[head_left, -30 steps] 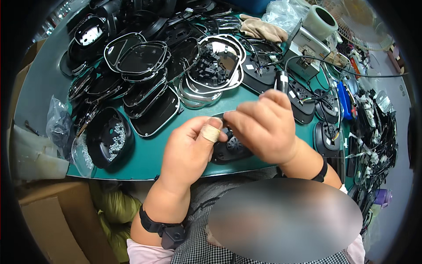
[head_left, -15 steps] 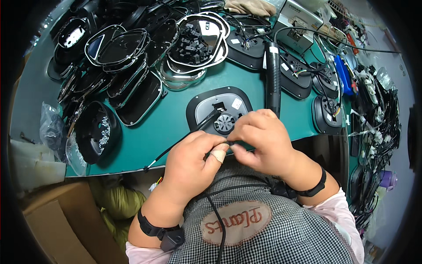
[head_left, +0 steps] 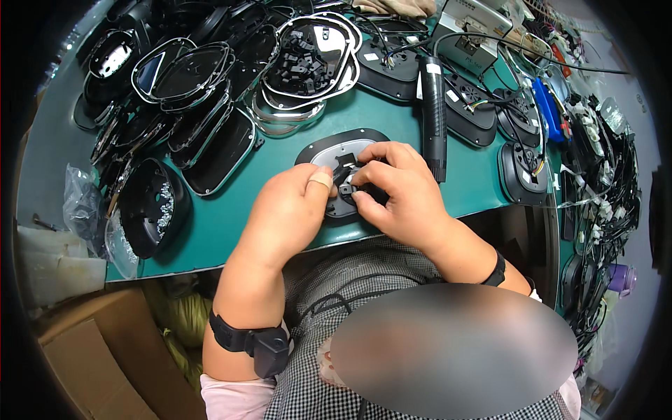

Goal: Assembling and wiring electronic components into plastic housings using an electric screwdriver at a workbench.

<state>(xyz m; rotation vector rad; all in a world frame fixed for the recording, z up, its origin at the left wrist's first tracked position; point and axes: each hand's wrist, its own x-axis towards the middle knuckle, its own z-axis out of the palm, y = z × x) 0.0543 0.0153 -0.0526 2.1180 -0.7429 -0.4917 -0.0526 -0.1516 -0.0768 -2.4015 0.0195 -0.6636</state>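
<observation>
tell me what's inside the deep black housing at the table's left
Small silvery metal pieces lie along the right side inside the deep black housing. Whatever is beneath them is covered, so can't be seen.

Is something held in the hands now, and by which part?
A small dark piece seems pinched at its right side by the right hand; whether the left hand grips it cannot be told.

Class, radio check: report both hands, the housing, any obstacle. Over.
Left hand and right hand: both at small part, grip unclear. Black-and-grey housing: on green table, partly hidden. Possible obstacle: black electric screwdriver, near right hand.
</observation>
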